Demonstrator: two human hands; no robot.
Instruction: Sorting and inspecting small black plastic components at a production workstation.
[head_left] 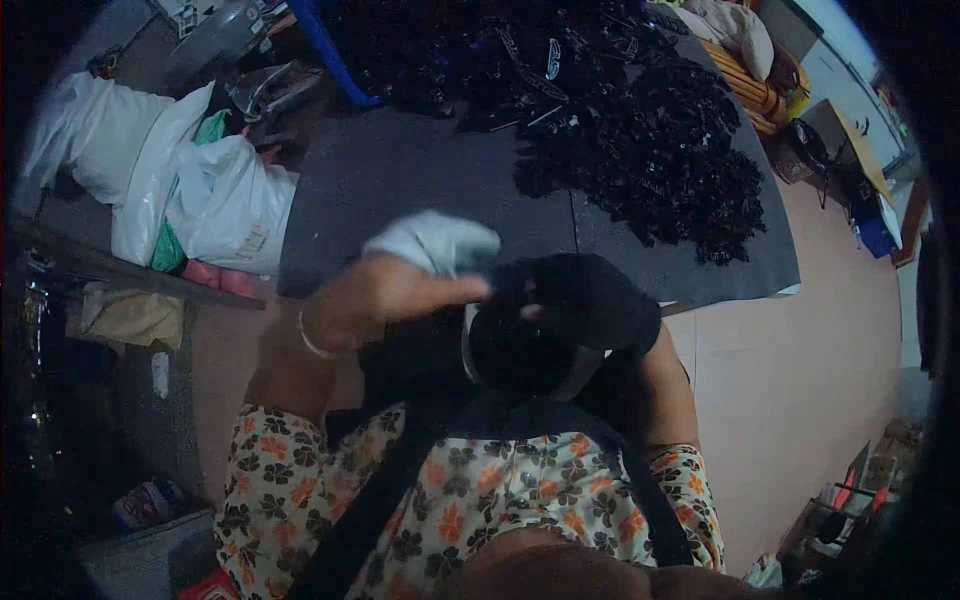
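Note:
My left hand (pixel 400 280) wears a white glove that leaves the thumb bare. It is blurred by motion, with thumb and fingers pointing toward my right hand, so its grip does not show clearly. My right hand (pixel 590 305), in a black glove with bare fingertips, is curled with the fingers drawn together; whatever it holds is dark and cannot be made out. Both hands are close together over my lap, at the near edge of the dark grey table (pixel 420 170). Beneath them sits a dark round thing with a pale rim (pixel 468 345), partly covered by the right hand.
A large heap of small black parts (pixel 650 150) spreads over the table's far right. A blue edge (pixel 335 60) stands at its far left. White plastic bags (pixel 225 200) fill a shelf on the left. At the right are pinkish floor (pixel 800 380) and an open box (pixel 850 150).

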